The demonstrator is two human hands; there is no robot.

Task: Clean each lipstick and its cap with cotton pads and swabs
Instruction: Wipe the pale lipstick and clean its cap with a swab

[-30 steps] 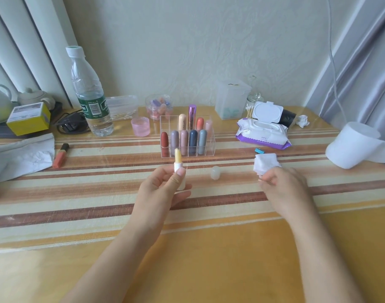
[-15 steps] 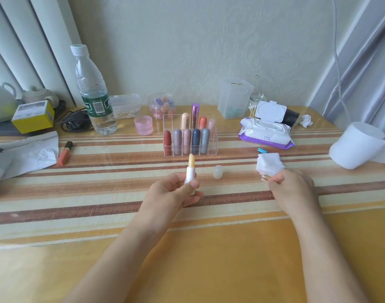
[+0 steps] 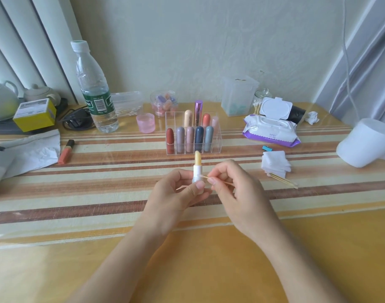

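Lipstick (image 3: 197, 166), uncapped, above the table (image 3: 99, 171), being gripped by the curled left hand (image 3: 176, 193), swab (image 3: 205, 177) being pinched by the right hand (image 3: 233, 191), seemingly touching its barrel, capped lipsticks (image 3: 199, 136) in clear organizer (image 3: 170, 115)

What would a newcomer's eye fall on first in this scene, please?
Centre front, the left hand holds an upright, uncapped pale yellow lipstick in a white tube, while the right hand pinches a thin wooden cotton swab with its tip at the tube. Behind them stands a clear acrylic organiser of capped lipsticks.
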